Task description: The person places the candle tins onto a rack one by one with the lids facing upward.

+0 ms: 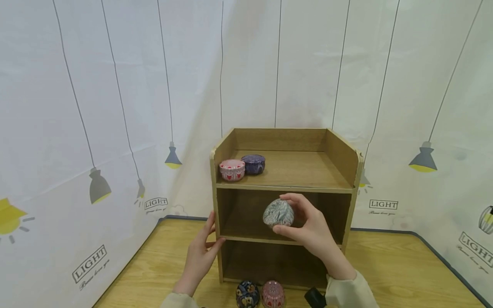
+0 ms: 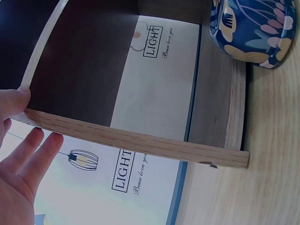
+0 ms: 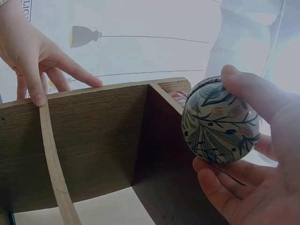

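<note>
My right hand [image 1: 298,220] grips a round leaf-patterned tin [image 1: 278,213] in front of the middle shelf of a small wooden shelf unit [image 1: 346,158]; the tin [image 3: 218,121] sits between thumb and fingers [image 3: 220,192]. My left hand [image 1: 203,248] rests flat against the unit's left side panel, thumb on its front edge [image 2: 14,101]. A pink tin [image 1: 232,169] and a purple tin [image 1: 253,164] stand on the top shelf at the left. On the table before the unit lie a dark blue floral tin [image 1: 247,294] [image 2: 253,28] and a pink patterned tin [image 1: 273,294].
The unit stands on a wooden table [image 1: 404,273] against a white curtain printed with lamps [image 1: 422,158]. A small black object [image 1: 315,296] lies by my right sleeve. The lower shelf compartment [image 1: 277,263] is dark inside.
</note>
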A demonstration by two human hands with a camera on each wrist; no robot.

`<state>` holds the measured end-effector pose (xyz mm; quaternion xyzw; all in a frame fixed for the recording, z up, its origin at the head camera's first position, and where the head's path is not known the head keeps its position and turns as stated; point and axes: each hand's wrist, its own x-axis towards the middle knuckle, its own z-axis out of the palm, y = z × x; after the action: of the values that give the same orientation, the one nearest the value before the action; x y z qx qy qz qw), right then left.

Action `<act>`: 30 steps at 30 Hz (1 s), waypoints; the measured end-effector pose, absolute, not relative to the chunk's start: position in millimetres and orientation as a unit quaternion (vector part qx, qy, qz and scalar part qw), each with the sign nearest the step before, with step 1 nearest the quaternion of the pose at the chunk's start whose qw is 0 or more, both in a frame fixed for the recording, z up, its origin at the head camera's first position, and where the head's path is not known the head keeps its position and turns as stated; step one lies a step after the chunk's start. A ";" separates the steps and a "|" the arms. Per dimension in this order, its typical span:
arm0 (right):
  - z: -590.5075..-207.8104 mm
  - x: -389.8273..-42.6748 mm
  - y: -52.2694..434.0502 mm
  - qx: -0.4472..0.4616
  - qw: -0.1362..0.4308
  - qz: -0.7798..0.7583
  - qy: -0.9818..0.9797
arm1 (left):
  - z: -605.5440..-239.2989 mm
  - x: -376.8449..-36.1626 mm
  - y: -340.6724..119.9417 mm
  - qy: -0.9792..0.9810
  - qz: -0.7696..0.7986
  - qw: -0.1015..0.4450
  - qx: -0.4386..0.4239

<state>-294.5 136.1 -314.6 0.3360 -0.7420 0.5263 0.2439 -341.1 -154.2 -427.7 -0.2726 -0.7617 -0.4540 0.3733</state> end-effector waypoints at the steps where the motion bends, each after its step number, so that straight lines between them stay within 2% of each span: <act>1: -313.6 -294.5 136.0 0.335 0.244 0.528 -0.742 | -427.5 -341.0 -154.1 -0.762 -0.453 0.373 -0.272; 17: -297.0 -291.0 133.9 0.313 0.267 0.509 -0.756 | -428.6 -342.1 -153.8 -0.757 -0.454 0.382 -0.273; 25: -287.4 -289.9 134.4 0.306 0.264 0.500 -0.766 | -429.7 -343.2 -151.2 -0.747 -0.447 0.408 -0.275; 30: -281.4 -289.4 135.3 0.301 0.260 0.504 -0.767 | -429.3 -342.9 -151.5 -0.750 -0.444 0.406 -0.277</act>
<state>-289.4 135.3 -281.4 0.3014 -0.7666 0.5038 0.2602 -342.9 -151.5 -429.3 -0.2771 -0.7495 -0.4437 0.4057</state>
